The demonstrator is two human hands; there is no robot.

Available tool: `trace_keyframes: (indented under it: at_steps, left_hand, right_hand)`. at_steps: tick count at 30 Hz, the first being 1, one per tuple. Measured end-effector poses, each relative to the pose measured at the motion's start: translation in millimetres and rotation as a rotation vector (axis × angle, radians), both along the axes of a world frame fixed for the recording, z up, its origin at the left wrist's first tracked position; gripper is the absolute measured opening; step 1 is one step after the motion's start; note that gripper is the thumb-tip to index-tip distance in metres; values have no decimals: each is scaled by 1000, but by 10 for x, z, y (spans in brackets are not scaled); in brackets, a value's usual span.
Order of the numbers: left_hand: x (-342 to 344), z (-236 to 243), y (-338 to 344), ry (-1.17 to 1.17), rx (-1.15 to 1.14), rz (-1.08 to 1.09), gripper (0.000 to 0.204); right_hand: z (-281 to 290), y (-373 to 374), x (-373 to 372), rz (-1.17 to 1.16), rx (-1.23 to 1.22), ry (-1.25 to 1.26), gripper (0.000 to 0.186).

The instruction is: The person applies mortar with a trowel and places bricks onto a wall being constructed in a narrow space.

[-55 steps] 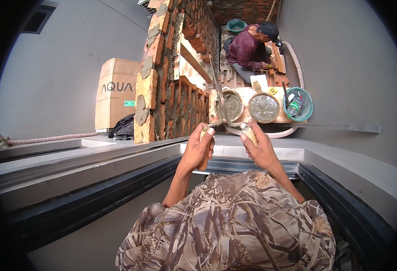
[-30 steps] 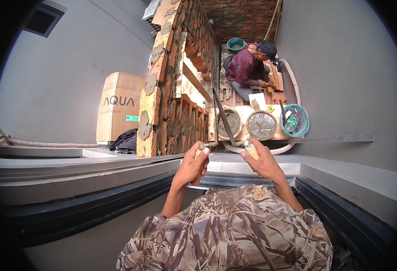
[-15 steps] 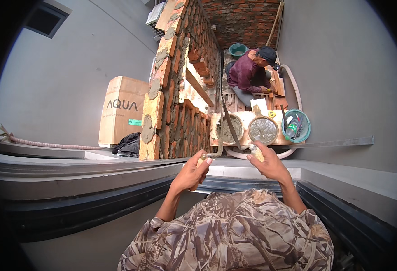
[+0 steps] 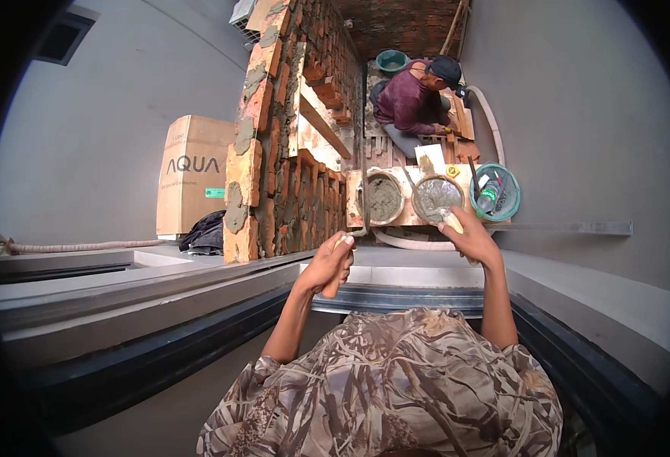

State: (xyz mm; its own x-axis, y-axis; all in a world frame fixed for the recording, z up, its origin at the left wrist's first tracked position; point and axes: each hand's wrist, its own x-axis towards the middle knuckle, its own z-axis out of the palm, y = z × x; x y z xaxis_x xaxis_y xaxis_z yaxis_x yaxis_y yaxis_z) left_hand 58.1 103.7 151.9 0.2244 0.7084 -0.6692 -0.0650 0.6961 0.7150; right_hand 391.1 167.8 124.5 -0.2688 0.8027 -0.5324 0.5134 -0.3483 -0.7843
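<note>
My left hand (image 4: 329,264) is closed round the wooden handle of a trowel (image 4: 365,199). Its narrow blade, seen nearly edge-on, points away from me beside the left bucket (image 4: 403,204), which holds grey mortar. My right hand (image 4: 474,238) grips the pale handle of a second trowel (image 4: 410,181). That blade reaches forward and left over the right bucket (image 4: 463,201), whose contents look grey and watery. Both buckets stand side by side on a mortar-stained board (image 4: 356,209).
Left is an unfinished brick wall (image 4: 271,167), with a cardboard box (image 4: 192,179) beyond. A co-worker (image 4: 407,107) crouches ahead over bricks. A teal basin (image 4: 515,209) holds a bottle and tools. A metal bar (image 4: 579,227) and pale hose (image 4: 491,122) lie right. A window track (image 4: 396,298) runs before me.
My right hand has moved right and forward, carrying its trowel from between the buckets toward the right bucket. The two blades, which crossed in view, are now apart. The view has shifted slightly.
</note>
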Motion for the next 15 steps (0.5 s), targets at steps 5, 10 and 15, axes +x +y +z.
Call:
trace_keyframes:
  at_steps: [5,10,15]
  left_hand:
    - [-54,-1071,284,3,-234,219,23]
    - [-152,-2008,463,-12,-452,333,19]
    - [-204,-2807,672,20,-574,331,14]
  right_hand:
    - [-1821,323,242,176,39,-325,52]
    - [-2659,594,-5,-41,-362,-433,47]
    - [-3286,819,-285,116,-184,-662,45]
